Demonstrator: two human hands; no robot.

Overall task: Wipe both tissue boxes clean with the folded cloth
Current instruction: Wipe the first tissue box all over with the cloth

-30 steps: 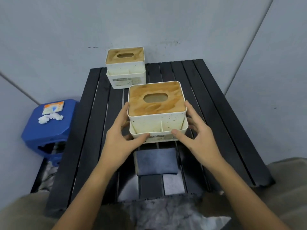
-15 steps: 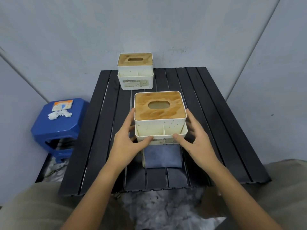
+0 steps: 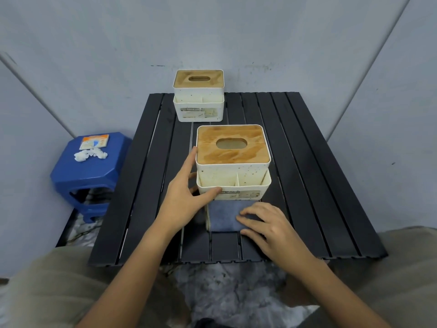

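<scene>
Head view: left hand (image 3: 186,185) grips the near tissue box (image 3: 233,162) at its left front corner, thumb on the tray lip, probably to steady it for wiping. Right hand (image 3: 267,223) lies flat on the folded cloth (image 3: 224,216), fingers spread, not yet clenched (the cloth rests on the black table (image 3: 319,185) just before the box). Half a second ago both hands cradled the box; the right has since dropped to the cloth. Far tissue box (image 3: 198,95) waits at the back edge.
</scene>
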